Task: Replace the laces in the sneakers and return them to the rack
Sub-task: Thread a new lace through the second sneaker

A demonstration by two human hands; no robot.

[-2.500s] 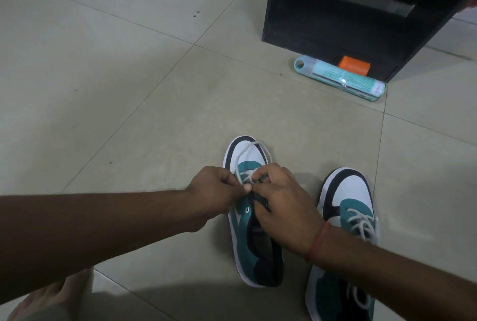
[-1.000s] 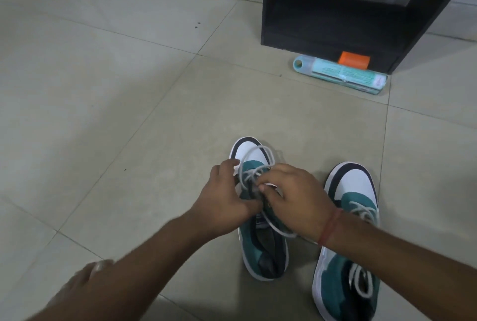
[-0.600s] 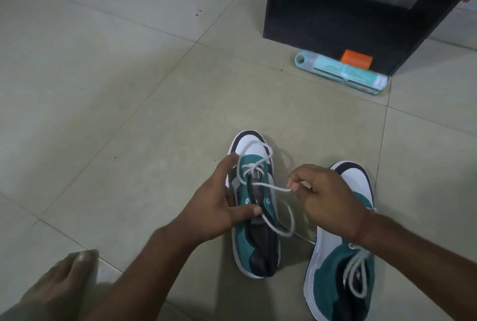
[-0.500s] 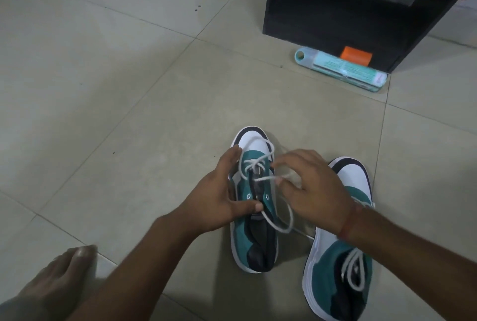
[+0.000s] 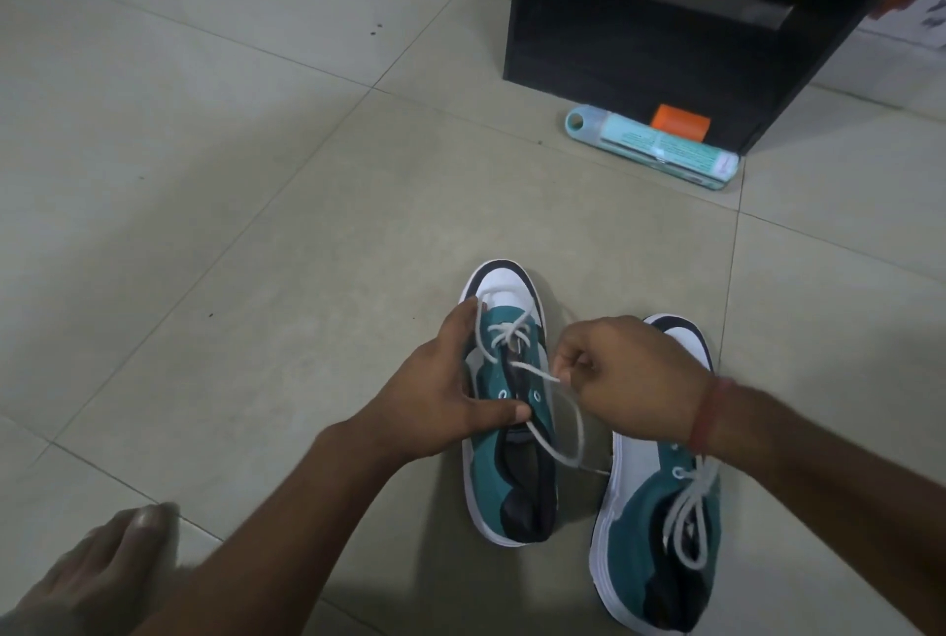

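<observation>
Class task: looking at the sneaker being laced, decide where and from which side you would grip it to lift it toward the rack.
Grip the sneaker at its open collar near the heel, from above: the mouth gapes upward, unlaced there, while the loose lace trails off its right side. The left hand already holds its left flank.

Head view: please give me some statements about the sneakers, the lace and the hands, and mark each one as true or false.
1. The right hand pinches the white lace of the left sneaker. True.
2. The left hand lies flat on the floor, away from both shoes. False: it holds the left sneaker by its side.
3. The right sneaker already carries a white lace. True.
4. Both sneakers stand inside the black rack. False: they stand on the tiled floor before it.
5. A light blue bottle lies beside the rack. True.
</observation>
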